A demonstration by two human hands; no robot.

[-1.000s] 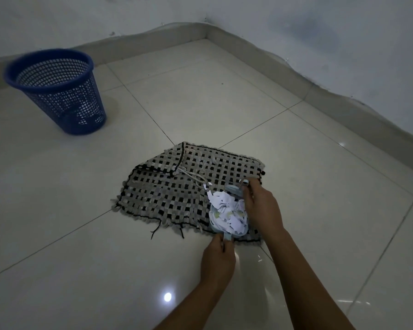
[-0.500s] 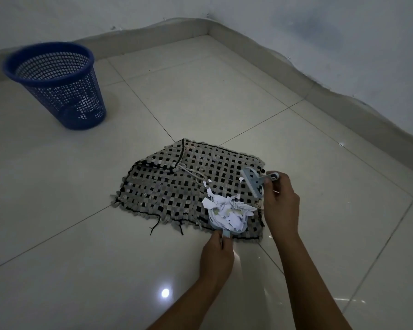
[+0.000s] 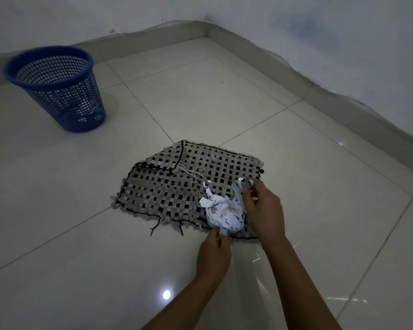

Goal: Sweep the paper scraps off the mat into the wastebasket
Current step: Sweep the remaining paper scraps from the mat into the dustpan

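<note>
A grey and black woven mat (image 3: 167,191) lies on the tiled floor. White paper scraps (image 3: 221,209) are heaped in a small light blue dustpan (image 3: 212,225) at the mat's near right corner. My left hand (image 3: 215,254) pinches the dustpan's handle at the mat's near edge. My right hand (image 3: 264,210) holds a small light blue brush (image 3: 239,194) pressed against the right side of the heap. A blue mesh wastebasket (image 3: 55,86) stands upright at the far left, well apart from the mat.
A white cord (image 3: 191,173) lies across the mat's middle. Walls with a low skirting (image 3: 320,91) meet in a corner at the back and run along the right side. Glossy floor tiles (image 3: 57,186) separate the mat from the wastebasket.
My right hand lifted the brush away to the right half a second ago and has now brought it back against the scraps. My left hand stays on the dustpan handle.
</note>
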